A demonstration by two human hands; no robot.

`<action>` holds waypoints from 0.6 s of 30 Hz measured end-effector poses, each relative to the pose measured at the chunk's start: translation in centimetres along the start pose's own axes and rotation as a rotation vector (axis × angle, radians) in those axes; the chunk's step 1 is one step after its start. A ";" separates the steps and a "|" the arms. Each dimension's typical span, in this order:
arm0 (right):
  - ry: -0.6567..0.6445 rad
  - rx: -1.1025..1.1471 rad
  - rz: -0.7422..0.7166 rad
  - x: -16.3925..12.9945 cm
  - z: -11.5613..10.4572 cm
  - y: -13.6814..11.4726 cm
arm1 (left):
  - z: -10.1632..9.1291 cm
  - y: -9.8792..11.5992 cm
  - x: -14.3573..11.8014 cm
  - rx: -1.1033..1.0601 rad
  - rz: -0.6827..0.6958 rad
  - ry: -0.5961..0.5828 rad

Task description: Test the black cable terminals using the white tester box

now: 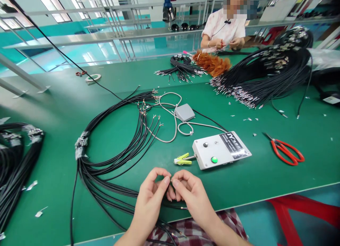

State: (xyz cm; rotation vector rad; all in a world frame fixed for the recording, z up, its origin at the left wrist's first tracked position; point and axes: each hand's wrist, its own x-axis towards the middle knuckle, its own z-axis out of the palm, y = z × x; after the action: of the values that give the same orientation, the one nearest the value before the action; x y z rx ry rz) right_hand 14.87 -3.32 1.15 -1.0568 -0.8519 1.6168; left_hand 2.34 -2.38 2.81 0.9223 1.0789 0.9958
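Note:
My left hand (153, 191) and my right hand (189, 191) meet at the near edge of the green table (61, 107), fingertips pinched together on the end of a black cable (170, 204). That cable belongs to a looped bundle of black cables (111, 157) taped at the left side, with stripped ends fanned toward the table's middle. Just beyond my hands lies a white test box (221, 149) with a green button and a yellow-green clip (182, 159) at its left end.
A grey foot pedal (184, 112) with a coiled grey cord sits past the box. Red scissors (285, 151) lie at right. Large cable bundles (265, 76) and a feather duster (212, 63) lie at the far right. Another person (225, 26) works across the table. More cables (16, 161) lie at left.

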 end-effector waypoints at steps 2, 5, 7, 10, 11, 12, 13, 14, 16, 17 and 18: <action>0.033 -0.155 -0.069 -0.2 -0.3 -0.2 | 0.0 -0.3 -0.2 0.124 0.104 0.035; 0.076 -0.358 -0.140 -0.3 -0.8 -0.2 | 0.0 -0.8 -0.1 0.150 0.125 0.048; 0.074 -0.406 -0.135 -0.3 -1.2 -0.1 | -0.2 -0.9 0.2 0.100 0.082 0.034; 0.066 -0.529 -0.167 -0.5 -1.9 -0.3 | -0.6 -1.0 0.7 0.061 0.046 0.004; 0.073 -0.612 -0.218 -0.7 -2.1 -0.4 | -0.7 -1.1 0.8 0.053 0.041 -0.007; 0.080 -0.711 -0.282 -0.8 -2.3 -0.6 | -0.8 -1.1 0.9 0.046 0.042 -0.016; 0.085 -0.820 -0.351 -0.9 -2.4 -0.9 | -0.8 -1.1 1.0 0.045 0.044 -0.022; 0.085 -0.934 -0.415 -1.0 -2.4 -1.1 | -0.8 -1.1 1.0 0.051 0.046 -0.026; 0.059 -1.170 -0.510 -0.9 -2.3 -1.7 | -0.7 -1.2 1.1 0.095 0.050 -0.039; 0.035 -1.285 -0.554 -0.7 -2.2 -2.0 | -0.7 -1.1 1.0 0.140 0.065 -0.048; 0.007 -1.389 -0.601 -0.5 -2.2 -2.3 | -0.6 -1.1 1.0 0.204 0.096 -0.060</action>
State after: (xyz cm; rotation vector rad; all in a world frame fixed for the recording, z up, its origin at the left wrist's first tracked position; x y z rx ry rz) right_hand 17.80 -3.05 2.51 -1.4397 -2.1392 0.3448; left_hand 2.11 -1.67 1.37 1.1725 1.1079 0.9417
